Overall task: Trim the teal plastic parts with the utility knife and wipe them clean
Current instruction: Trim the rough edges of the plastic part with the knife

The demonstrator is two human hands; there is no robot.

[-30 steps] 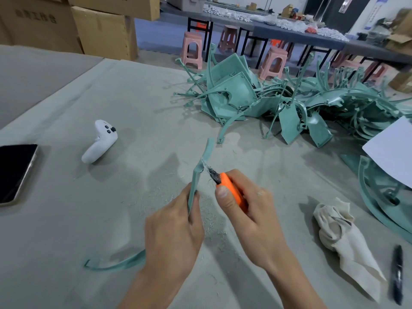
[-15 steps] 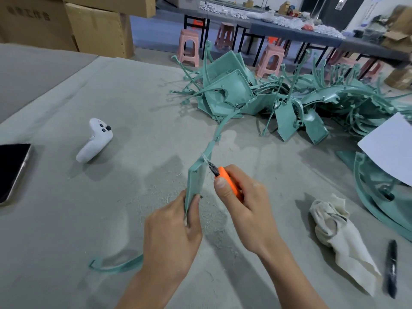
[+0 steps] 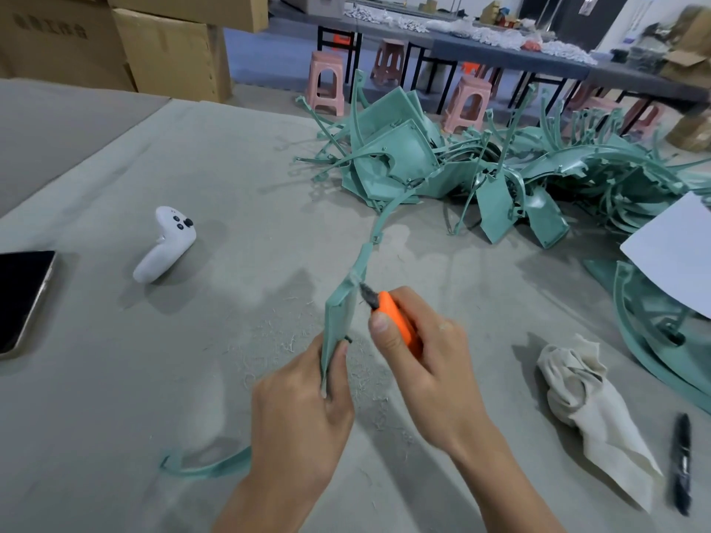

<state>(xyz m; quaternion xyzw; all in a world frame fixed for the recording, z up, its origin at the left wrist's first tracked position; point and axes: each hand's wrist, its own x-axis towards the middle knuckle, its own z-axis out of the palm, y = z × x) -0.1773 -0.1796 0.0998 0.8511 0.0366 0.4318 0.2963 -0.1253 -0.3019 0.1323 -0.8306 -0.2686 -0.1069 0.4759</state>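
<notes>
The left hand (image 3: 304, 402) grips a teal part (image 3: 340, 317) while the right hand (image 3: 427, 363) grasps the orange knife (image 3: 392, 321), blade at the part's 2 o'clock edge.

Matt teal plastic part (image 3: 340, 313); crumpled cloth rag (image 3: 584, 398); felt-like tabletop (image 3: 231, 167).

On the surface (image 3: 115, 378), a phone (image 3: 23, 298) is laid at the left edge, with a controller (image 3: 165, 244) to its right. A pile of parts (image 3: 404, 159) is heaped at the far right. Nearer, a rag (image 3: 584, 394) is laid at the right, with a marker (image 3: 681, 463) just right of it. One part (image 3: 340, 313) is held above the middle, a knife (image 3: 396, 321) just to its right.
</notes>
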